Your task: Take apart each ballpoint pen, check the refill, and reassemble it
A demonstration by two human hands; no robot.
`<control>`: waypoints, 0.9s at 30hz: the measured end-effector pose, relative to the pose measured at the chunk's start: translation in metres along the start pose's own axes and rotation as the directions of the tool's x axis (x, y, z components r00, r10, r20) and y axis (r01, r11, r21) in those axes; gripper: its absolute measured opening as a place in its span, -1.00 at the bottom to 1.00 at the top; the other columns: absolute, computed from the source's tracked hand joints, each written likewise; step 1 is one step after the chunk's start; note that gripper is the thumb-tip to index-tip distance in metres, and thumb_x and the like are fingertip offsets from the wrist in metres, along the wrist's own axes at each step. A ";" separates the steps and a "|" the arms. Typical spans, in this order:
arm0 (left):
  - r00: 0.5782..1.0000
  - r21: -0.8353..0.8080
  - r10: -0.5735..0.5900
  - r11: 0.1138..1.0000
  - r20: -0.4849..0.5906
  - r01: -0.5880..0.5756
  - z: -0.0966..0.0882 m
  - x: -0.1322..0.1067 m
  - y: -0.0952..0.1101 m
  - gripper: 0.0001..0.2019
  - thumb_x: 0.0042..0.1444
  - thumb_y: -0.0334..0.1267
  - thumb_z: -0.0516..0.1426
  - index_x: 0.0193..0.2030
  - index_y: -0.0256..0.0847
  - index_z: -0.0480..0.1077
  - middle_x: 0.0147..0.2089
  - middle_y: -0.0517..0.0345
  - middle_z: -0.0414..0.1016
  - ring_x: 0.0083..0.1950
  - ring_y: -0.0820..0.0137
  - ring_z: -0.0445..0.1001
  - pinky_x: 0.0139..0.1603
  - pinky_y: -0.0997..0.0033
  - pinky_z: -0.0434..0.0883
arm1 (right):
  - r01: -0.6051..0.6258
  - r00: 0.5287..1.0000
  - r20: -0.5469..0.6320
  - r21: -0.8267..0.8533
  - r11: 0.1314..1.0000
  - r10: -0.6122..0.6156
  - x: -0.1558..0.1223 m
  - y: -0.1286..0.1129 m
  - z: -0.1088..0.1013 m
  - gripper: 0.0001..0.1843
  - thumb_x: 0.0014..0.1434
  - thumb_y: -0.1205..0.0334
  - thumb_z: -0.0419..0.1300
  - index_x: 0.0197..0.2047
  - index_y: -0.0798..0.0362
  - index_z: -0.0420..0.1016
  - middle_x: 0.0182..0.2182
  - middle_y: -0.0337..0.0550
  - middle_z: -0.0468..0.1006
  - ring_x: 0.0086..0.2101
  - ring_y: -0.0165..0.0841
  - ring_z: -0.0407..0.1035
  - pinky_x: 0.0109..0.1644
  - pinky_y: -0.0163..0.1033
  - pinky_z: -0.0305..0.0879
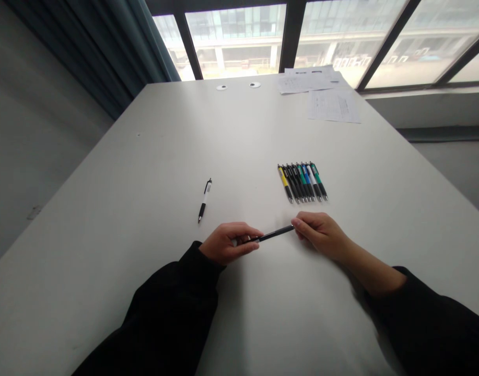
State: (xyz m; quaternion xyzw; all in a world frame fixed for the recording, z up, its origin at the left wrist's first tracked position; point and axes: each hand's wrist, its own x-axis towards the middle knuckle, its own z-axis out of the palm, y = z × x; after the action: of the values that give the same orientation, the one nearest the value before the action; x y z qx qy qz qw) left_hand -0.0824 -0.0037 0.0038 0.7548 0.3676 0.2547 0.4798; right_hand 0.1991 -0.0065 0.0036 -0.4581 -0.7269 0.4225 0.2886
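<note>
A black pen (276,233) stretches between my two hands, just above the white table (263,303). My left hand (233,242) pinches one end between thumb and fingers. At the other end, the closed fingertips of my right hand (317,232) grip the pen; they hide its tip. Beyond my left hand lies a single white pen (205,200) with a black grip. Past my right hand, a row of several pens (302,183) lies side by side, in yellow, black, green, blue and white.
Printed papers (333,104) lie at the far right corner of the table. Two white oval pieces with dark spots (222,87) sit along the far edge. A dark curtain (141,42) hangs at the left, and windows (239,39) stand behind the table.
</note>
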 end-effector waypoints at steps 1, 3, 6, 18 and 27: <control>1.000 0.003 0.005 1.000 -0.001 -0.005 0.000 0.000 0.000 -0.70 0.17 -0.16 0.26 -0.06 -0.32 0.61 -0.35 0.05 0.53 -0.39 0.46 0.41 -0.34 0.49 0.39 | 0.002 1.000 0.000 -0.007 1.000 -0.002 0.000 0.000 0.000 -0.48 0.40 -0.04 0.04 -0.54 0.05 0.35 -0.61 -0.24 0.39 -0.55 -0.43 0.23 -0.42 -0.29 0.15; 1.000 0.009 0.017 1.000 -0.005 -0.017 0.000 0.000 -0.001 -0.71 0.17 -0.17 0.26 -0.07 -0.31 0.61 -0.36 0.06 0.53 -0.40 0.47 0.41 -0.34 0.50 0.39 | 0.000 1.000 -0.001 -0.020 1.000 0.000 0.000 0.000 0.000 -0.46 0.40 -0.05 0.03 -0.56 0.04 0.30 -0.63 -0.26 0.36 -0.57 -0.44 0.20 -0.43 -0.29 0.13; 0.999 0.023 0.042 0.999 -0.013 -0.042 0.000 0.000 -0.002 -0.73 0.16 -0.19 0.27 -0.07 -0.31 0.62 -0.36 0.06 0.54 -0.40 0.47 0.41 -0.34 0.50 0.39 | 0.005 1.000 0.002 -0.041 0.999 -0.005 0.000 -0.001 0.000 -0.45 0.40 -0.04 0.02 -0.58 0.03 0.25 -0.65 -0.29 0.33 -0.59 -0.45 0.17 -0.44 -0.29 0.10; 0.911 -0.351 -0.197 0.934 -0.363 0.062 0.004 0.000 -0.015 -0.74 -0.13 -0.27 0.47 -0.31 -0.29 0.57 -0.29 0.02 0.65 -0.24 0.32 0.59 -0.14 0.33 0.53 | -0.044 0.995 0.086 0.028 0.999 0.042 -0.001 -0.009 0.001 -0.45 0.39 -0.05 0.05 -0.59 0.04 0.22 -0.66 -0.30 0.28 -0.58 -0.45 0.14 -0.44 -0.28 0.07; 0.933 -0.849 -0.227 0.512 -0.280 -0.130 0.008 0.028 -0.003 -0.45 -0.02 -0.39 0.41 0.07 -0.05 0.32 -0.20 0.23 0.59 -0.18 0.43 0.60 -0.08 0.42 0.49 | -0.299 0.928 0.371 0.712 0.636 0.022 0.000 -0.022 0.042 -0.62 0.24 -0.05 0.29 -0.30 0.16 0.60 -0.39 -0.08 0.60 -0.46 -0.45 0.36 -0.42 -0.37 0.25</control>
State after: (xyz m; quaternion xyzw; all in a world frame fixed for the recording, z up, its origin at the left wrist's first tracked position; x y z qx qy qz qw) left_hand -0.0610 0.0151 -0.0010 0.3490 0.2954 0.5209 0.7208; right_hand 0.1558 -0.0265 0.0033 -0.2821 -0.4766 0.7811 0.2886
